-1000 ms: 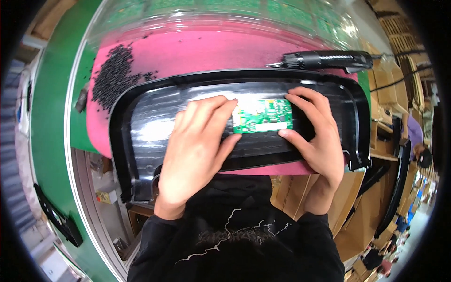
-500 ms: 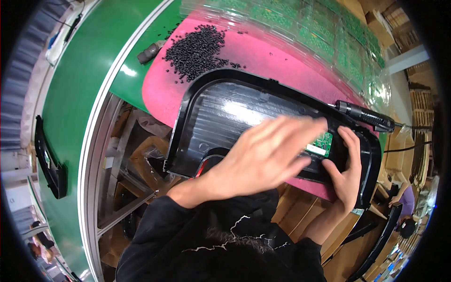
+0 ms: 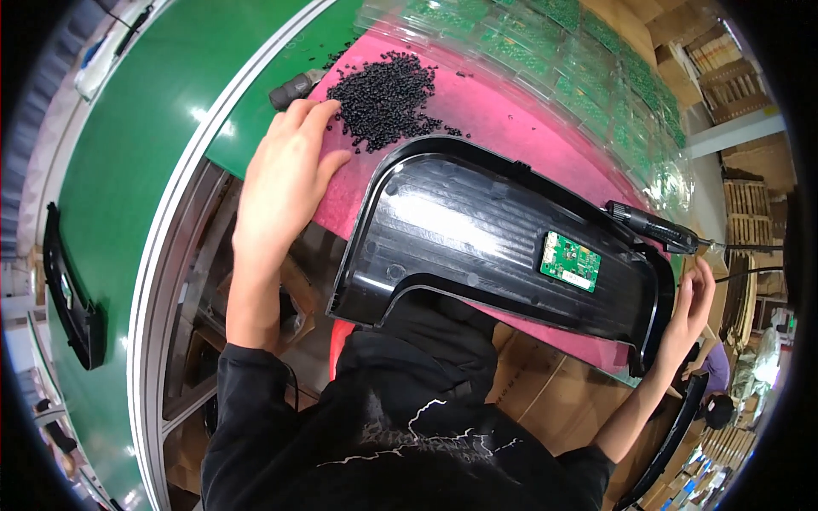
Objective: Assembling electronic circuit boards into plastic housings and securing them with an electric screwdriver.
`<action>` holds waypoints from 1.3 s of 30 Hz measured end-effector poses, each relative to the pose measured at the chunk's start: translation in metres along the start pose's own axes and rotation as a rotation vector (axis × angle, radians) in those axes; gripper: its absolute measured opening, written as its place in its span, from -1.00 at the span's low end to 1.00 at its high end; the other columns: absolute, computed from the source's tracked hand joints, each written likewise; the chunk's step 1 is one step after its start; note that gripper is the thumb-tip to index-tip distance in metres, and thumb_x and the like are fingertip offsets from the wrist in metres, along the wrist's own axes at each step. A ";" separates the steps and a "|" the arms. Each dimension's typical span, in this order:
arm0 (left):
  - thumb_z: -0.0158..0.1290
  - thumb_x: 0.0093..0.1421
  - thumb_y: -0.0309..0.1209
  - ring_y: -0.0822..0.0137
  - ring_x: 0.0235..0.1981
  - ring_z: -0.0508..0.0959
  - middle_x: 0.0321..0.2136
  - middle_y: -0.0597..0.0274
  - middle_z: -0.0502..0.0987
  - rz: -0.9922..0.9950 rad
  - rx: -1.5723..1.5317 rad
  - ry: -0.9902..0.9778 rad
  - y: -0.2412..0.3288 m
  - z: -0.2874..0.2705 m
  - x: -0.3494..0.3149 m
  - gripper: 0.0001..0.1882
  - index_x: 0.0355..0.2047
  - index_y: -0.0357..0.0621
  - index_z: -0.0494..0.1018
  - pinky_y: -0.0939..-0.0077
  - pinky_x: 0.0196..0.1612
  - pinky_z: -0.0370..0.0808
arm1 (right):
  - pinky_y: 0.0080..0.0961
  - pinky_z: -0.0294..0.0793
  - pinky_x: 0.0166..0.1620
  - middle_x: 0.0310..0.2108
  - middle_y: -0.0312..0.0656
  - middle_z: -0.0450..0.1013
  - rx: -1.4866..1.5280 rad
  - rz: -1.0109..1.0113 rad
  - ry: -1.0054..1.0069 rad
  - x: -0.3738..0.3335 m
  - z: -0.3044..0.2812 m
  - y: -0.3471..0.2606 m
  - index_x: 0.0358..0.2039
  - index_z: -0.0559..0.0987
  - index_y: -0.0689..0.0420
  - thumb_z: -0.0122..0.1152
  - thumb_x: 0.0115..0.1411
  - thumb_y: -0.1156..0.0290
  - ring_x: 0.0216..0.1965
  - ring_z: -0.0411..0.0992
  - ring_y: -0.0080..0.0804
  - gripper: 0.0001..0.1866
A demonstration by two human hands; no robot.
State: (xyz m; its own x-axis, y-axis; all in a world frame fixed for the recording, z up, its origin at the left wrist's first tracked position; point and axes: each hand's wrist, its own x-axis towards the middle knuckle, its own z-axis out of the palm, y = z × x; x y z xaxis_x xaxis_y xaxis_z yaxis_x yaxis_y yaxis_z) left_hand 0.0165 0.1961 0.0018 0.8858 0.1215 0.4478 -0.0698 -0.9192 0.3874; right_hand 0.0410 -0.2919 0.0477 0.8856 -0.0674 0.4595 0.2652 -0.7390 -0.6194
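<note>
My left hand (image 3: 285, 175) reaches to the near left side of a heap of small black screw-like pieces (image 3: 383, 98). Its fingers are spread and nothing shows in them. On the pink mat (image 3: 503, 128) lies a curved black plastic cover (image 3: 460, 226), hollow side up. A green circuit board (image 3: 569, 261) sits inside the right half of it, with a white label along one edge. Just past the cover's right end is my right hand (image 3: 694, 307), fingers stretched and apparently holding nothing. A black electric screwdriver (image 3: 654, 228) rests beyond the cover's far right edge, close to those fingers.
Clear plastic trays of green circuit boards (image 3: 554, 64) line the far side. A dark cylindrical object (image 3: 294, 89) lies left of the heap. A metal rail (image 3: 179, 200) borders a green surface holding another black plastic part (image 3: 72, 294). Cardboard (image 3: 545, 396) is below.
My left hand has left the circuit board and swung left to the heap. My right hand has moved off the board to the right of the cover. The board stays in the cover.
</note>
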 end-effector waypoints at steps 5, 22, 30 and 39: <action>0.17 0.10 -0.51 -0.03 -0.13 0.53 -0.20 0.00 0.53 0.012 -0.038 0.045 -0.004 0.023 0.011 -0.68 -0.10 -0.24 0.52 0.17 -0.10 0.48 | -0.59 0.29 0.03 -0.17 -0.25 0.35 -0.286 0.153 -0.223 0.055 -0.030 0.068 0.32 0.27 0.07 0.09 0.38 0.33 -0.16 0.31 -0.51 -0.47; 0.21 0.08 -0.66 0.33 -0.36 0.61 -0.38 0.12 0.62 -0.154 -0.296 0.362 0.060 -0.031 -0.036 -0.83 -0.28 -0.35 0.61 0.53 -0.24 0.54 | -0.44 0.38 -0.04 -0.27 -0.18 0.47 1.149 0.207 -0.016 0.057 0.100 -0.053 -0.12 0.43 0.22 0.12 0.37 0.17 -0.22 0.42 -0.40 -0.66; 0.29 -0.10 -0.77 0.21 -0.39 0.64 -0.34 -0.05 0.61 0.199 -0.836 -0.009 0.162 -0.019 -0.061 -0.71 -0.30 -0.42 0.61 0.47 -0.30 0.57 | -0.48 0.25 -0.25 -0.52 -0.40 0.18 1.613 0.049 -0.030 0.027 0.047 -0.098 0.05 0.35 0.17 0.00 0.36 0.02 -0.49 0.16 -0.58 -0.52; 0.22 0.00 -0.74 0.36 -0.37 0.56 -0.36 0.07 0.61 0.120 -1.433 -0.360 0.188 0.030 -0.022 -0.78 -0.28 -0.39 0.61 0.59 -0.29 0.49 | -0.59 0.28 -0.43 -0.60 -0.44 0.26 1.721 -0.131 -0.170 -0.011 0.026 -0.125 -0.01 0.32 0.10 0.06 0.29 -0.06 -0.66 0.24 -0.66 -0.50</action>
State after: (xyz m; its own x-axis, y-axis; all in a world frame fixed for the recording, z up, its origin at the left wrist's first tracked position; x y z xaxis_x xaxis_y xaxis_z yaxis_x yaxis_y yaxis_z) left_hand -0.0028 0.0093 0.0404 0.8903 -0.2207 0.3982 -0.3420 0.2533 0.9049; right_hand 0.0080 -0.1817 0.1033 0.8238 0.0792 0.5613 0.3017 0.7771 -0.5524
